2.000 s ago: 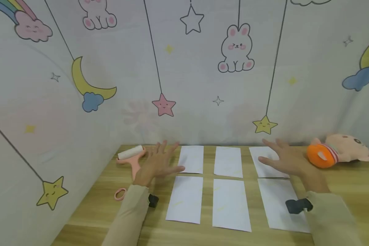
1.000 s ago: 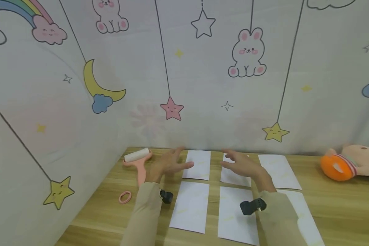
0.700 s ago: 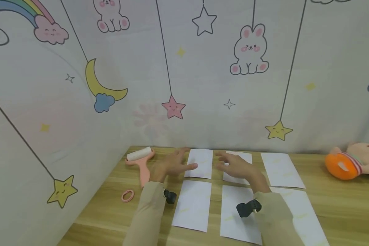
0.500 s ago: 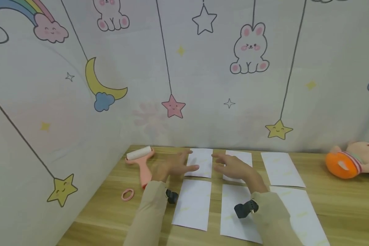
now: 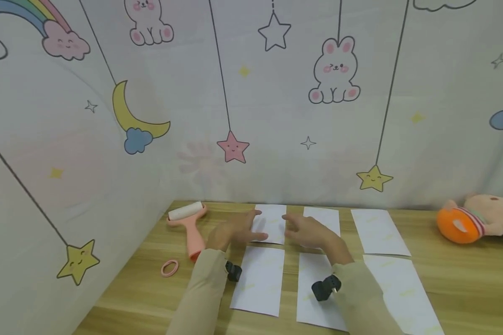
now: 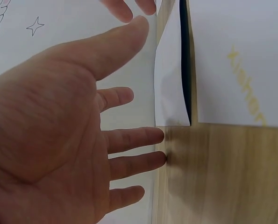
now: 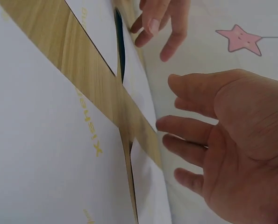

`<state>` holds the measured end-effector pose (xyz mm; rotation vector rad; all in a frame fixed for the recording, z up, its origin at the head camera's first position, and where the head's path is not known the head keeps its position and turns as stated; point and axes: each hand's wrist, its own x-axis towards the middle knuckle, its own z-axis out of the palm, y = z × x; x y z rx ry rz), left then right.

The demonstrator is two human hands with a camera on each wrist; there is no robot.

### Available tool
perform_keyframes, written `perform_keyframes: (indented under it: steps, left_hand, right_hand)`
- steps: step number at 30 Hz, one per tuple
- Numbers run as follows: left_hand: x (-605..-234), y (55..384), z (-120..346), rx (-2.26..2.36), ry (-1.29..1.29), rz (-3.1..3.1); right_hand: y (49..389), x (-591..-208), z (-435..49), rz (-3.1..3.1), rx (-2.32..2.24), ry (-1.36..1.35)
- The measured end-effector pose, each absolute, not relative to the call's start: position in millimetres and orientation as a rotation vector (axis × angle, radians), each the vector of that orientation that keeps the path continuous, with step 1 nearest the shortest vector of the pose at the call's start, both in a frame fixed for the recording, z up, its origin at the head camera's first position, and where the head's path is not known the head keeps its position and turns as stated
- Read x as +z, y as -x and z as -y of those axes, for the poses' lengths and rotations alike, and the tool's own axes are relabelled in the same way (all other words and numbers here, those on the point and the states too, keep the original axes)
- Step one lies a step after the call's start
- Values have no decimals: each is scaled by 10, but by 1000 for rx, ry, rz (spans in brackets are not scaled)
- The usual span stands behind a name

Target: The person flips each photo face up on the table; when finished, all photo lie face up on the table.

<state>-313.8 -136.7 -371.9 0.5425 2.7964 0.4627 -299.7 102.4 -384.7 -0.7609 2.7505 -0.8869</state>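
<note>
White paper sheets lie in two rows of three on the wooden table. Over the left part of the back-left sheet (image 5: 272, 223) is my left hand (image 5: 236, 230), its fingers extended and thumb apart in the left wrist view. My right hand (image 5: 312, 232) hovers over the gap between that sheet and the back-middle sheet (image 5: 327, 216), fingertips at the back-left sheet's right edge. Its fingers are loosely bent in the right wrist view. Both hands hold nothing. A dark strip shows along one edge of a sheet (image 6: 171, 79) in the left wrist view.
A pink-handled roller (image 5: 193, 230) and a pink ring (image 5: 169, 268) lie on the left. At the back right rests a plush toy (image 5: 463, 225) with an orange part. A printed curtain (image 5: 276, 116) closes off the back. Front-row sheets (image 5: 260, 281) lie beneath the forearms.
My right hand has moved left from the back-right sheet to beside the back-left one. My left hand has come slightly right, its fingers less spread. The head view has shifted a little.
</note>
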Motion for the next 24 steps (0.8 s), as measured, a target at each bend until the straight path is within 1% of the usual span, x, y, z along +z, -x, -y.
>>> perform_keyframes:
  steps: [12,24]
  left_hand:
    - [-3760,3131,1379,464,-574,-2794]
    - [-3803,3127,1323,343,-464,-2833]
  right_hand:
    - [2931,-3853,-971,-2752,-847,683]
    - [2944,-3881,-944,-2750,-861,690]
